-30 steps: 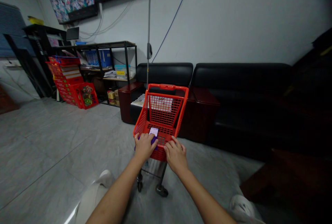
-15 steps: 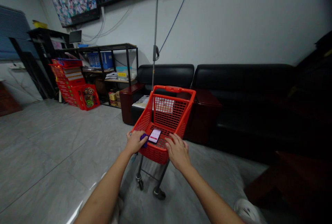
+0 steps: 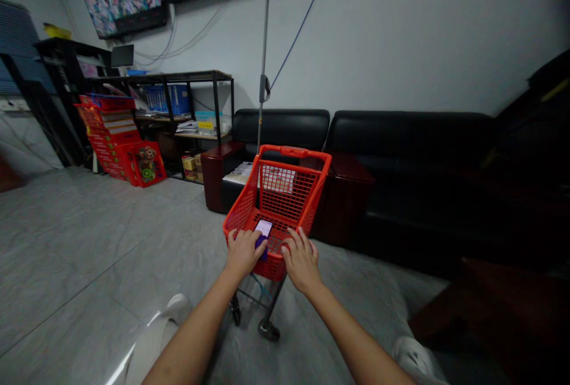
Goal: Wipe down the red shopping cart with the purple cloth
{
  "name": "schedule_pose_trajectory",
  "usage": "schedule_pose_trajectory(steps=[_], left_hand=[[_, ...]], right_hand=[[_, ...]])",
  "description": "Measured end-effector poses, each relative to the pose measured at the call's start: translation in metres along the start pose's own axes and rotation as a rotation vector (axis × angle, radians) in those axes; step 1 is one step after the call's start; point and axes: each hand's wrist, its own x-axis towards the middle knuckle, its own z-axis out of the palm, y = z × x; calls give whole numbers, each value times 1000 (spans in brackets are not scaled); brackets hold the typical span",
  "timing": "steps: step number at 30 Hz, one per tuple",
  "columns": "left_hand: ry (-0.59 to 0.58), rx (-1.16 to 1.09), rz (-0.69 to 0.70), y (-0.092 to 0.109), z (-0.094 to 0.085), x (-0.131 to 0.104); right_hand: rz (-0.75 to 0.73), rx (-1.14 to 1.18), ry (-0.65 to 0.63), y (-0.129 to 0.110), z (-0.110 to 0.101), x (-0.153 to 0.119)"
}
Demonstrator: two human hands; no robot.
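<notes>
A small red shopping cart (image 3: 285,201) with a slatted plastic basket stands in front of me. Inside the basket lies a phone (image 3: 264,228) with a lit, pale screen. My left hand (image 3: 243,252) is closed on a bunched purple cloth (image 3: 262,246) at the basket's near left edge, and the cloth overlaps the phone's lower end in view. On the near right rim rests my right hand (image 3: 303,260), its fingers apart and slightly bent, holding nothing that shows.
Behind the cart are black sofas (image 3: 409,135) with dark wooden armrests (image 3: 218,180). Stacked red boxes (image 3: 111,153) and a black shelf (image 3: 178,79) with blue folders stand at the left. A metal pole (image 3: 265,46) rises behind the cart. A brown wooden piece (image 3: 472,296) is at lower right.
My left hand has moved right along the near edge with the purple cloth, now covering part of the phone from view. My right hand stays at the right rim.
</notes>
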Motion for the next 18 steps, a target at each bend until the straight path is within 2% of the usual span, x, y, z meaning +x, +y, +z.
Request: schedule_pose_trajectory(steps=[4, 8, 12, 18], left_hand=[[34, 21, -127, -13, -8, 7], [90, 74, -199, 8, 3, 2], [64, 37, -102, 25, 10, -4], [-37, -61, 48, 3, 1, -3]], right_hand=[[-4, -8, 18, -4, 7, 0], [23, 5, 53, -16, 14, 0], [33, 3, 51, -18, 9, 0], [37, -7, 24, -18, -1, -5]])
